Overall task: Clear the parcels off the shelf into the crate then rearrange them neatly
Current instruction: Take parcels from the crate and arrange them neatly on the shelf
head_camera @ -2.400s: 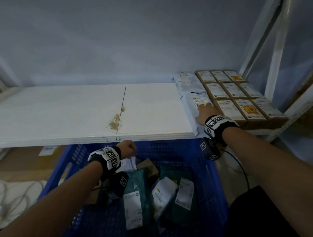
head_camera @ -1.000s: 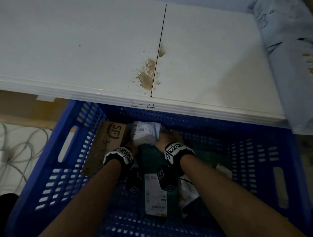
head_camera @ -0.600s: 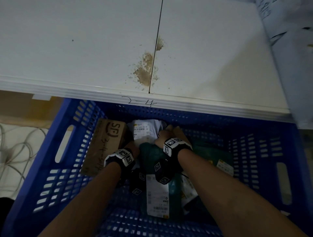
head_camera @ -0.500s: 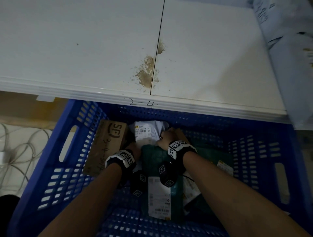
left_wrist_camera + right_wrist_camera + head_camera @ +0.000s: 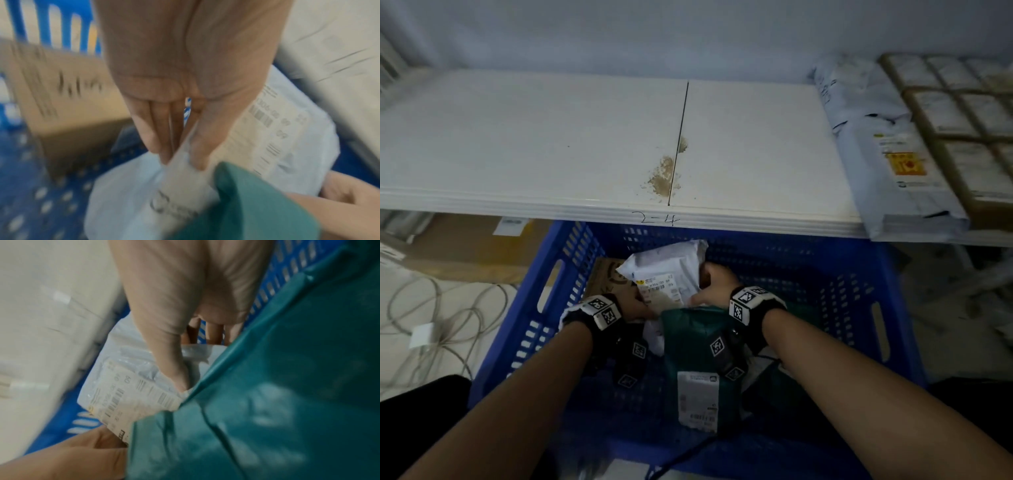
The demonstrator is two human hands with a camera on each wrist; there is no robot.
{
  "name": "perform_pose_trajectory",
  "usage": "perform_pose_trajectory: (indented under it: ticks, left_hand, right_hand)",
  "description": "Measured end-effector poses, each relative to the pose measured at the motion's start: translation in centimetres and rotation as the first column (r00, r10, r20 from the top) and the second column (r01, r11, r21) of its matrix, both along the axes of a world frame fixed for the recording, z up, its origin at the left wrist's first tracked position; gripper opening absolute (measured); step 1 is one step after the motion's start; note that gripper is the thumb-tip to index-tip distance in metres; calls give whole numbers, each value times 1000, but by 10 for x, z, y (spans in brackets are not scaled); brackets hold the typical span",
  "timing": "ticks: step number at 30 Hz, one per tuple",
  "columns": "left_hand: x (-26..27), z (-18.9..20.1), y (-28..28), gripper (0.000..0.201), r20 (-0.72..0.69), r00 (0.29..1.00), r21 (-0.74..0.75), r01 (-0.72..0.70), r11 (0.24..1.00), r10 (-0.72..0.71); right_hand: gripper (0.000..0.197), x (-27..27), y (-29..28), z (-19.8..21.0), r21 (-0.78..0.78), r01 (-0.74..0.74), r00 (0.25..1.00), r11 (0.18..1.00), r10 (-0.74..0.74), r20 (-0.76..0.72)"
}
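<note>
Both hands hold a white plastic mailer parcel [image 5: 666, 270] with a printed label, raised in the far middle of the blue crate [image 5: 544, 274]. My left hand [image 5: 635, 303] pinches its near left edge between thumb and fingers [image 5: 202, 146]. My right hand [image 5: 714, 286] grips its right side, thumb [image 5: 174, 369] on the label face. A dark green parcel [image 5: 702, 346] with a white label lies just in front, under my right wrist. A brown SF cardboard box [image 5: 607, 277] stands left of the mailer.
The white shelf [image 5: 585, 144], marked 2-4 on its front edge, overhangs the crate's far wall. At its right end lie grey mailer bags [image 5: 887, 147] and several labelled brown boxes [image 5: 969, 113]. Cables [image 5: 431, 318] lie on the floor at left.
Both hands have lifted the white mailer up from among the parcels, tilting it toward the shelf edge. Earlier still, my right hand moved from the parcels on the shelf into the crate.
</note>
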State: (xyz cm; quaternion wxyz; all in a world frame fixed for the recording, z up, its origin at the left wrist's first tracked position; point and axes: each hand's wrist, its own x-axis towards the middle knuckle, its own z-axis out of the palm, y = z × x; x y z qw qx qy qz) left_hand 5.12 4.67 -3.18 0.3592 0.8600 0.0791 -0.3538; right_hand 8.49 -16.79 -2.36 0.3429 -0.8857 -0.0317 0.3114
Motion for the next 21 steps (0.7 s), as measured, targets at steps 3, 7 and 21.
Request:
perform_pose_trajectory:
  ticks: [3, 7, 21]
  left_hand:
    - [-5, 31, 0, 66, 20, 1000, -24, 8, 1000, -8]
    - [-9, 76, 2, 53, 70, 997, -102, -34, 994, 41]
    - [-19, 200, -23, 54, 50, 970, -549, -172, 818, 237]
  right_hand:
    - [55, -15, -3, 39, 94, -1, 997, 996, -7, 83]
    - [44, -21, -10, 89, 202, -24, 984, 979, -12, 176]
    - [60, -3, -26, 220, 314, -88, 921, 945, -44, 388]
